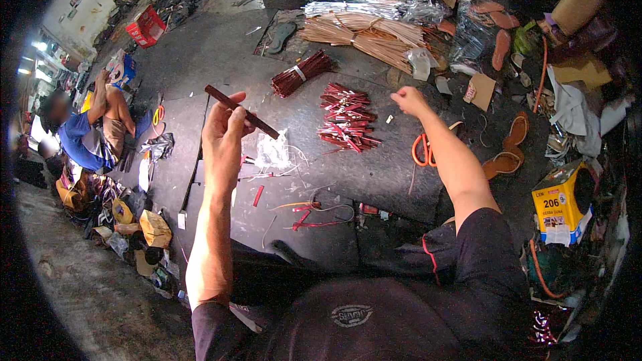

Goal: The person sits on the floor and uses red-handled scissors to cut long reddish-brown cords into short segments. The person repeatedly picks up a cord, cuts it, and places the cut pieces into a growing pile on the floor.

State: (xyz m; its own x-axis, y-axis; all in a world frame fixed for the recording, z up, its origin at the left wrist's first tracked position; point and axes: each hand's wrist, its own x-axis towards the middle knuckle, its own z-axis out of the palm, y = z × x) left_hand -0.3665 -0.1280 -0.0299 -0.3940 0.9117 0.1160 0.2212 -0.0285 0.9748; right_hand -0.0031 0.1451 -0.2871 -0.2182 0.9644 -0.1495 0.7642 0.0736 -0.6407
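My left hand [226,120] is closed round a slim dark brown stick-like strip [263,126], tilted down to the right over the dark work surface. To the right, my right hand [411,101] is held with its fingertips pinched together; whatever lies between them is too small to make out. Between the hands lies a pile of short dark red strips [346,117] with pale bits among them. Behind it rests a bundle of longer dark red strips [302,73] bound with a pale band. Orange-handled scissors [421,150] lie below my right forearm.
Tan strips [361,37] and silvery strips [358,1] lie at the back. A clear plastic scrap [273,152] and red offcuts [306,217] are nearer me. Sandals [511,147] and a yellow box [562,204] stand right. Another person [90,137] sits far left.
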